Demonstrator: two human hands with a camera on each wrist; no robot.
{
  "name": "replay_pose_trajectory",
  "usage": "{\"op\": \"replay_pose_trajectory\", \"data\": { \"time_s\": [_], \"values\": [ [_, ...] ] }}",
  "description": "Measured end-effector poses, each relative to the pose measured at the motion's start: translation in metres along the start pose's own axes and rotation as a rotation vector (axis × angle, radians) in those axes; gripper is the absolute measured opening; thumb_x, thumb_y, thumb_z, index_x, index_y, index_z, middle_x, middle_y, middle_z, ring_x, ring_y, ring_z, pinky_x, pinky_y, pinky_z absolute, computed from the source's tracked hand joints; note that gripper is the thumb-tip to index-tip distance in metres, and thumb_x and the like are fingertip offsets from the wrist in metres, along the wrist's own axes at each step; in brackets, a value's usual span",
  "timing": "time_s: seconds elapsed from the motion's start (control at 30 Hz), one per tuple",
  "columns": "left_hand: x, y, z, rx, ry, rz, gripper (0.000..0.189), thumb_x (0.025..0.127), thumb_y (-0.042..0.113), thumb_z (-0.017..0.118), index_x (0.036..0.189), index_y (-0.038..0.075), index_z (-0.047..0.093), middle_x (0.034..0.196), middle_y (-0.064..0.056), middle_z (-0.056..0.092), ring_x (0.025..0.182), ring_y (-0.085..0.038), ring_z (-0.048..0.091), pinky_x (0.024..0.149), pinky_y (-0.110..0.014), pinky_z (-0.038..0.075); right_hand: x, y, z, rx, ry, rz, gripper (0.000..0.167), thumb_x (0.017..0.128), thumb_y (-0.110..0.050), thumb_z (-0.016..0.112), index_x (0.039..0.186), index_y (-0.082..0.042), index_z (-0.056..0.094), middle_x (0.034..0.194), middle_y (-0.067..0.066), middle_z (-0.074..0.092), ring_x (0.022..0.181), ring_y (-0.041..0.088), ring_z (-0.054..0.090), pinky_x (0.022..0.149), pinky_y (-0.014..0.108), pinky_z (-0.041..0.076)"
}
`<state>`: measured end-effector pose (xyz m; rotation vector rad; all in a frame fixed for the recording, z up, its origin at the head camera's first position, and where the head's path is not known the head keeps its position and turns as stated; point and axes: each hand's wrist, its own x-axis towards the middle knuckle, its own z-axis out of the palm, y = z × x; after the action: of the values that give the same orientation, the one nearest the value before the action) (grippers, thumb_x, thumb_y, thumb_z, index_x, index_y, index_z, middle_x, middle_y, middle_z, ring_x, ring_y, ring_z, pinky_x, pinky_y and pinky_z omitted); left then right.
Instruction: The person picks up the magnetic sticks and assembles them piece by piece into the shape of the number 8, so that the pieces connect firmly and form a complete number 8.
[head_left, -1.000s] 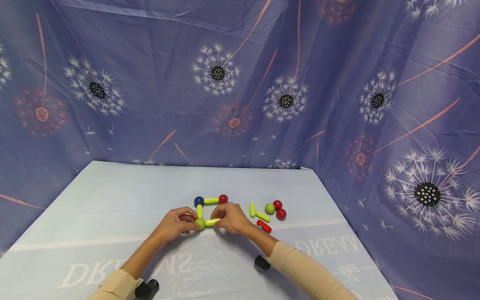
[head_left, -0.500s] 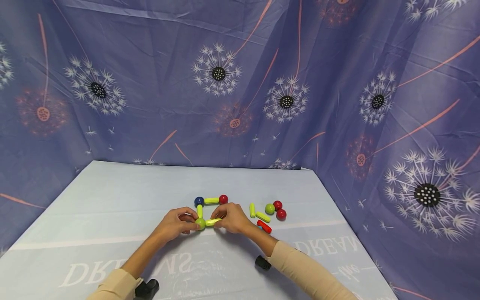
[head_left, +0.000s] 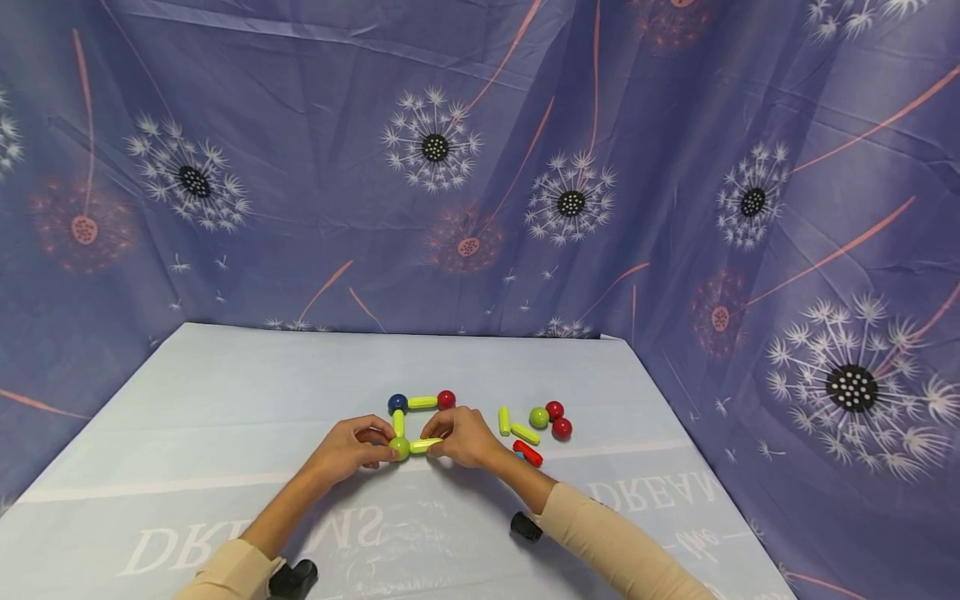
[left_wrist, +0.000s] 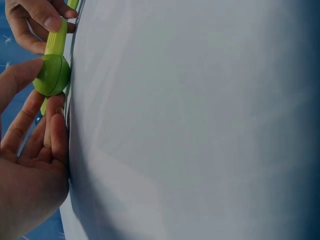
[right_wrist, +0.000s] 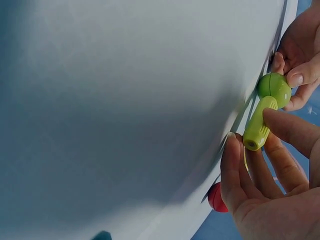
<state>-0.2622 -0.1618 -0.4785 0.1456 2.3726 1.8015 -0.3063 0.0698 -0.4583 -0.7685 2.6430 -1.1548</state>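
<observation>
Thumb and fingers of my left hand pinch a green ball at the near left corner of a ball-and-stick shape. My right hand grips a yellow-green stick between thumb and fingers; its far end meets the green ball. From that ball another yellow-green stick runs back to a dark blue ball. A further stick joins the blue ball to a red ball. The held stick's right end is hidden by my fingers in the head view.
Right of the shape lie two loose yellow-green sticks, a red stick with a small blue piece partly hidden beside it, a loose green ball and two red balls. A patterned curtain stands behind the white-covered table.
</observation>
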Motion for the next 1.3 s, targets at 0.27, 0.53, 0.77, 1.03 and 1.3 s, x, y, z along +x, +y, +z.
{"op": "replay_pose_trajectory", "data": {
  "time_s": [0.27,0.53,0.77,1.03,1.3],
  "values": [
    [-0.0003,0.0005,-0.0001,0.003,0.019,-0.008,0.036,0.082,0.015,0.084,0.111,0.002,0.069,0.099,-0.01,0.074,0.083,-0.014,0.067,0.068,-0.032,0.056,-0.0002,0.0014,0.0003,-0.005,0.005,-0.004,0.02,0.075,-0.002,0.084,0.092,-0.011,0.079,0.086,0.0,0.077,0.078,0.007,0.068,0.073,0.023,0.051],
    [0.0005,0.0003,0.0004,0.003,0.027,-0.006,0.037,0.082,0.014,0.084,0.112,0.001,0.068,0.101,-0.011,0.074,0.084,-0.014,0.066,0.069,-0.031,0.056,-0.0001,0.0035,-0.0007,-0.016,0.007,-0.005,0.02,0.075,-0.005,0.085,0.093,-0.013,0.079,0.086,-0.001,0.077,0.079,0.007,0.067,0.074,0.024,0.05],
    [0.0002,0.0,0.001,0.002,0.03,-0.003,0.037,0.081,0.014,0.084,0.112,0.0,0.068,0.101,-0.012,0.074,0.086,-0.013,0.066,0.07,-0.031,0.057,-0.0009,0.0046,-0.0018,-0.033,0.004,0.017,0.021,0.076,-0.007,0.085,0.095,-0.013,0.079,0.086,-0.003,0.076,0.076,0.004,0.064,0.073,0.023,0.049],
    [-0.0004,0.0017,0.0017,-0.006,0.032,0.003,0.037,0.081,0.013,0.085,0.111,0.0,0.068,0.101,-0.011,0.074,0.087,-0.013,0.066,0.07,-0.03,0.057,-0.0018,0.004,-0.0028,-0.032,0.005,0.023,0.02,0.076,-0.006,0.084,0.094,-0.012,0.079,0.085,-0.002,0.075,0.075,0.005,0.062,0.073,0.024,0.048],
    [-0.0007,0.0014,0.0014,-0.004,0.032,0.004,0.036,0.081,0.013,0.084,0.111,0.001,0.068,0.1,-0.01,0.074,0.087,-0.013,0.066,0.07,-0.03,0.057,-0.0015,0.0038,-0.0035,-0.025,0.0,0.036,0.02,0.077,-0.006,0.085,0.095,-0.013,0.079,0.085,-0.003,0.075,0.076,0.005,0.063,0.074,0.024,0.049]
  ]
}}
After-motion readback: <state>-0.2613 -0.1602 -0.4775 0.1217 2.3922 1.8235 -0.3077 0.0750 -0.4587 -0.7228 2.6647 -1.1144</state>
